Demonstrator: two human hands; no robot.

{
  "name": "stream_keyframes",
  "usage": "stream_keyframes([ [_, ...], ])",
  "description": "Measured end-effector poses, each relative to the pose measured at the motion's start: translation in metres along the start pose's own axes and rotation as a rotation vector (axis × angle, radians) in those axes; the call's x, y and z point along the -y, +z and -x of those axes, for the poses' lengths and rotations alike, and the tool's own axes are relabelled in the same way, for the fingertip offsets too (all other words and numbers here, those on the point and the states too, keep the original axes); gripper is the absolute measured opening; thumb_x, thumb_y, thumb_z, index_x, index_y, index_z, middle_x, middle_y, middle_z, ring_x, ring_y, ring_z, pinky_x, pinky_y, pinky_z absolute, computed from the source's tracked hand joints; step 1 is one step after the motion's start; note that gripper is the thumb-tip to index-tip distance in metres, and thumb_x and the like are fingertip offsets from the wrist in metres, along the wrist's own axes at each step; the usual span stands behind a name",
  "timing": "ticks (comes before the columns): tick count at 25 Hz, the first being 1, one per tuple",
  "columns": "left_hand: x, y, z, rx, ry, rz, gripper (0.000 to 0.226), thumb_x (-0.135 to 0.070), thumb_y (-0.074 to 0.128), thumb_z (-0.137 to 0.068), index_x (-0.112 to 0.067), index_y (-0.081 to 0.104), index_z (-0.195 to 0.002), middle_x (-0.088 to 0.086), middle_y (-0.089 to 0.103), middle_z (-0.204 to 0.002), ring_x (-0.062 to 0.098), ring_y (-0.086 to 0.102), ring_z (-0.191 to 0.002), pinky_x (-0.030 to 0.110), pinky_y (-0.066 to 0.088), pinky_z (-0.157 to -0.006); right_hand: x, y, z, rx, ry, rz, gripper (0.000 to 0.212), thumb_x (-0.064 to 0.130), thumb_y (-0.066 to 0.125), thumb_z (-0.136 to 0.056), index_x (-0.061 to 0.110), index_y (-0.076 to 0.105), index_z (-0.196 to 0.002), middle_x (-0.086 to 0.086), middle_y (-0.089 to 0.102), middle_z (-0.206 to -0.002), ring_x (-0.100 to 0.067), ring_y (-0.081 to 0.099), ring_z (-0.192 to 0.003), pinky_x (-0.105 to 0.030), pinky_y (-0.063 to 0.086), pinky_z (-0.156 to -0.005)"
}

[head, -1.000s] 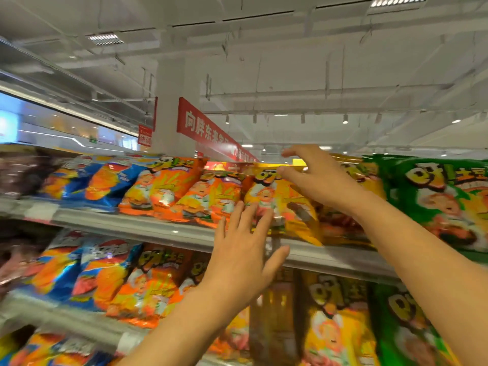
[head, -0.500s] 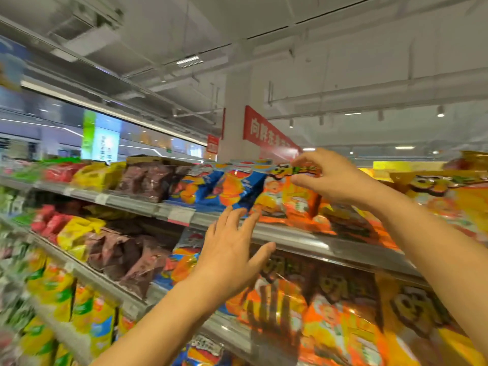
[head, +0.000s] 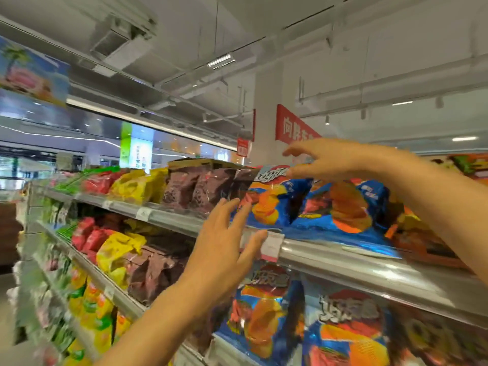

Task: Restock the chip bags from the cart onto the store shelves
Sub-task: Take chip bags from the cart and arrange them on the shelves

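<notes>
Right hand was up at center-right with fingers spread loose over the top edge of a blue chip bag on the top shelf, not really gripping it, and the left hand was open flat in front of the shelf rail by a price tag. Brown bags crowded in just left of it, another blue bag to the right, and a red sign hung behind.

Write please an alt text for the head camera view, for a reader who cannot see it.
Two bare hands reach toward blue chip bags on the top shelf of a store aisle: the right hand open at a bag's top edge, the left hand spread open below it. Brown, yellow and red bags fill the shelves to the left.
</notes>
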State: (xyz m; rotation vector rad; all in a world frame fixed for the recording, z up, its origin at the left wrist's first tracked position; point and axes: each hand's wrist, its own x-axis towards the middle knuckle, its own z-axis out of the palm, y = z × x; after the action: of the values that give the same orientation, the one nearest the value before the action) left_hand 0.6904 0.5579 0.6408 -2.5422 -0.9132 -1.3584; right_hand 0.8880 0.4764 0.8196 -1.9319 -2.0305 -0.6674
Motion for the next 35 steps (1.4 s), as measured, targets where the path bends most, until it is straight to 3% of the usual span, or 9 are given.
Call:
stream_keyframes([
  [6, 0.039, 0.035, -0.047, -0.026, 0.213, 0.077, 0.066, -0.056, 0.031, -0.101, -0.021, 0.030, -0.157, -0.003, 0.023, -0.165, 0.017, 0.005, -0.155, 0.032, 0.005, -0.126, 0.012, 0.054, -0.079, 0.130, 0.104, 0.181, 0.052, 0.039, 0.043, -0.106, 0.019, 0.038, -0.154, -0.014, 0.038, -0.160, -0.030, 0.035, -0.147, -0.040, 0.027, -0.121],
  [8, 0.042, 0.052, -0.061, 0.002, 0.270, 0.133, 0.066, -0.056, 0.034, -0.103, -0.023, 0.024, -0.159, -0.007, 0.017, -0.167, 0.013, -0.001, -0.155, 0.037, 0.005, -0.126, 0.007, 0.068, -0.088, 0.160, 0.159, 0.185, 0.051, 0.042, 0.038, -0.107, 0.018, 0.041, -0.152, -0.016, 0.040, -0.158, -0.030, 0.036, -0.146, -0.042, 0.026, -0.121],
  [13, 0.058, 0.078, -0.068, 0.025, 0.406, 0.238, 0.072, -0.072, 0.019, -0.096, -0.037, 0.019, -0.159, -0.020, 0.014, -0.166, 0.003, -0.003, -0.153, 0.025, -0.008, -0.120, -0.012, 0.085, -0.095, 0.174, 0.292, 0.214, 0.061, 0.052, 0.030, -0.106, 0.024, 0.024, -0.160, -0.003, 0.021, -0.169, -0.021, 0.018, -0.155, -0.037, 0.011, -0.127],
  [15, 0.066, 0.078, -0.068, 0.034, 0.447, 0.289, 0.070, -0.072, 0.020, -0.095, -0.040, 0.025, -0.156, -0.020, 0.022, -0.163, 0.006, 0.005, -0.152, 0.027, -0.003, -0.120, -0.012, 0.087, -0.095, 0.190, 0.354, 0.229, 0.063, 0.055, 0.029, -0.105, 0.027, 0.018, -0.161, 0.000, 0.016, -0.170, -0.020, 0.014, -0.156, -0.040, 0.010, -0.127],
  [19, 0.063, 0.071, -0.075, -0.039, 0.479, 0.361, 0.065, -0.066, 0.029, -0.095, -0.030, 0.049, -0.145, -0.010, 0.046, -0.148, 0.014, 0.032, -0.139, 0.042, 0.029, -0.115, 0.004, 0.086, -0.087, 0.131, 0.404, 0.325, 0.065, 0.059, 0.035, -0.103, 0.033, 0.019, -0.161, -0.003, 0.014, -0.170, -0.026, 0.013, -0.156, -0.046, 0.015, -0.126],
  [22, 0.053, 0.072, -0.071, 0.021, 0.488, 0.306, 0.076, -0.070, 0.017, -0.094, -0.026, 0.038, -0.153, -0.007, 0.031, -0.162, 0.019, 0.013, -0.153, 0.046, 0.010, -0.123, 0.019, 0.079, -0.064, 0.108, 0.308, 0.414, 0.064, 0.059, 0.042, -0.100, 0.035, 0.027, -0.158, -0.003, 0.024, -0.166, -0.026, 0.023, -0.151, -0.042, 0.021, -0.123],
  [26, 0.057, 0.076, -0.071, 0.083, 0.527, 0.331, 0.070, -0.069, 0.015, -0.095, -0.033, 0.038, -0.151, -0.017, 0.029, -0.161, 0.014, 0.002, -0.155, 0.048, 0.000, -0.124, 0.021, 0.064, -0.044, 0.320, 0.384, 0.526, 0.087, 0.083, 0.020, -0.080, 0.047, 0.007, -0.158, 0.008, 0.010, -0.170, -0.021, 0.017, -0.155, -0.049, 0.018, -0.125],
  [31, 0.067, 0.067, -0.073, 0.146, 0.570, 0.398, 0.056, -0.065, 0.030, -0.100, -0.039, 0.041, -0.148, -0.023, 0.028, -0.160, 0.005, -0.001, -0.153, 0.039, -0.005, -0.123, 0.013, 0.045, -0.046, 0.375, 0.451, 0.461, 0.098, 0.064, 0.067, -0.085, 0.047, 0.005, -0.158, 0.009, 0.006, -0.170, -0.020, 0.015, -0.155, -0.045, 0.020, -0.126],
  [35, 0.070, 0.062, -0.070, 0.127, 0.554, 0.462, 0.060, -0.067, 0.027, -0.098, -0.039, 0.034, -0.151, -0.019, 0.019, -0.162, 0.005, -0.005, -0.152, 0.037, -0.005, -0.123, 0.017, 0.038, -0.040, 0.289, 0.511, 0.357, 0.094, 0.053, 0.076, -0.083, 0.043, 0.020, -0.157, 0.008, 0.017, -0.168, -0.019, 0.024, -0.152, -0.043, 0.027, -0.122],
])
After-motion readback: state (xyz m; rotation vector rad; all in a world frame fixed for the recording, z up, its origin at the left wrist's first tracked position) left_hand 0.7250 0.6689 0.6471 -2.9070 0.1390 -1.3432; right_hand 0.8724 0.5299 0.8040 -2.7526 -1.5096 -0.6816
